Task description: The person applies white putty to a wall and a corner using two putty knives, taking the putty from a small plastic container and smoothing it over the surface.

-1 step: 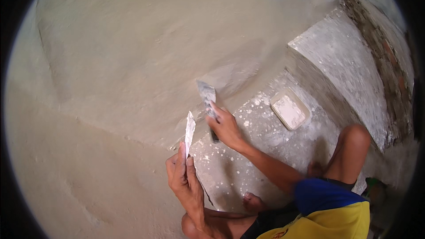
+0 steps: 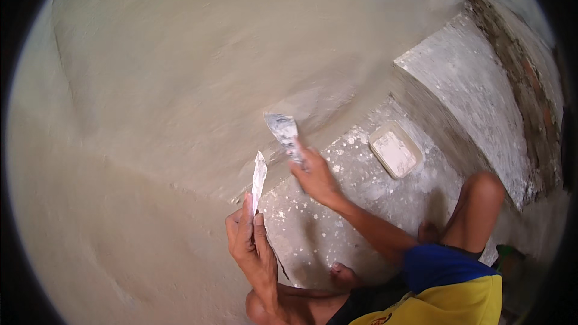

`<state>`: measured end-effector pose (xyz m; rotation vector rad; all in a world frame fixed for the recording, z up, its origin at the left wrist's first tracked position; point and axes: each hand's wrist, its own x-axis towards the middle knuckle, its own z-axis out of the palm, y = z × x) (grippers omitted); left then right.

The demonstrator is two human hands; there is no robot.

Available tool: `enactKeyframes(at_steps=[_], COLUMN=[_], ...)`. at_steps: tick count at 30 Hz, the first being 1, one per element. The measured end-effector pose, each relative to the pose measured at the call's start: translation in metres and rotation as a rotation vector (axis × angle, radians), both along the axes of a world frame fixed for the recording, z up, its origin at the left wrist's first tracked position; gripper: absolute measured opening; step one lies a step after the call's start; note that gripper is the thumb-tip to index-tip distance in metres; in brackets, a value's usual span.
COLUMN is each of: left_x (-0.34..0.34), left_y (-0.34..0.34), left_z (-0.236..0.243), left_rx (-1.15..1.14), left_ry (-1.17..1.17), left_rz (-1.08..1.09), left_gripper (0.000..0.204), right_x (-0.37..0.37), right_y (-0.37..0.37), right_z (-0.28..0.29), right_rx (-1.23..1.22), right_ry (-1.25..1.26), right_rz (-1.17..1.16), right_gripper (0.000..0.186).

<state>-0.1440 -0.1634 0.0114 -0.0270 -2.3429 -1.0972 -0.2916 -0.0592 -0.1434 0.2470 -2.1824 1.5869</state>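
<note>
My right hand [image 2: 319, 176] grips a putty knife [image 2: 282, 127] by its handle. Its broad, smeared metal blade points up and to the left, at the plastered wall [image 2: 180, 72]; whether it touches cannot be told. Lower and to the left, my left hand [image 2: 253, 247] pinches a thin flat piece coated in white putty [image 2: 259, 177] between thumb and fingers. That piece stands nearly upright and is seen almost edge-on, so its exact kind is unclear. A paler damp-looking patch [image 2: 313, 99] lies on the wall beside the knife.
A cream rectangular tub [image 2: 415, 167] with white putty sits on the speckled concrete step [image 2: 355, 204] to the right. Beyond it rises a higher concrete step [image 2: 463, 66], with a rough brick edge [image 2: 524, 66] further right. My bare foot [image 2: 345, 275] and bent knee [image 2: 484, 189] are close by.
My right hand has shifted slightly right and down, and the putty knife's blade has turned to show more of its face. The left hand stays where it was.
</note>
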Motion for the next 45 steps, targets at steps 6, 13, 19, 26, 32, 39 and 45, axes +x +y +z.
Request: enactKeyframes(at_steps=[6,13,19,26,32,39,45], left_x=[0.005,0.005,0.003,-0.012,-0.013,-0.004,-0.001], left_y=[-0.002,-0.003,0.009,0.01,-0.002,-0.017,-0.017], left_z=[0.002,0.002,0.006,-0.001,-0.008,-0.004,0.002], left_rx=[-0.022,-0.111,-0.037,0.031,0.05,0.066,0.056], left_ry=[0.011,-0.002,-0.066,-0.1,-0.073,-0.048,0.001], left_rz=[0.018,0.025,0.019,0.02,0.009,0.1,0.103], left_gripper=[0.035,0.042,0.044,0.044,0.043,0.039,0.037], right_x=[-0.044,-0.095,-0.125,-0.136,-0.148,-0.133,-0.098], right_y=[0.125,0.24,0.245,0.183,0.163,0.188,0.236], right_z=[-0.035,0.043,0.174,0.221,0.214,0.256,0.206], right_rx=[0.357,0.693,1.393,1.699,1.897,1.803,1.245], right_ry=[0.222,0.364,0.707,0.867,0.91,0.854,0.571], right_rz=[-0.271,-0.157,-0.05,0.108,-0.035,-0.13,-0.215], right_gripper=[0.068,0.037,0.022,0.009,0.006,0.014,0.016])
